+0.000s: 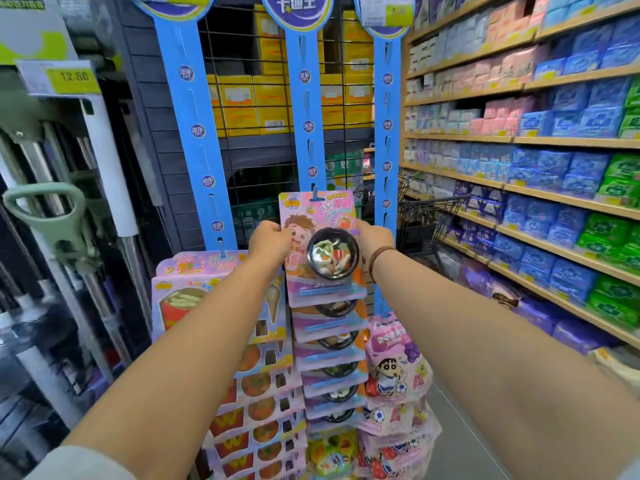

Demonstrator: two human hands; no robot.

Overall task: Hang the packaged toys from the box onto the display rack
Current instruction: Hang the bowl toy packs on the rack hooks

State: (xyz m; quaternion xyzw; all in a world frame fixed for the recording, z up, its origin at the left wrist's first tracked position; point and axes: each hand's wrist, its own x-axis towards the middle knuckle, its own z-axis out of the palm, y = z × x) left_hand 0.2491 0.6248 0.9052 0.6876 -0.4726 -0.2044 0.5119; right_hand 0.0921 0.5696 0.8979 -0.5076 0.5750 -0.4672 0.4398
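On either edge of the card, fingers are clamped: the left hand (270, 241) curls round the left side of the packaged toy (304, 220), and the right hand (375, 239), a brown cord bracelet (380, 255) on its wrist, pinches the right side. The toy's pink card, with a black bowl (333, 252) under a clear blister, stands upright against the middle blue hanging strip (309, 140), a blue hook (316, 195) showing at its top slot. Just below, matching bowl packs (330, 344) overlap down the same strip. Fries-and-burger packs (211, 306) hang on the left strip (198, 133), pink cartoon pouches (398, 362) on the right strip (387, 133). Shelves of blue, pink and green packets (554, 192) line the right.
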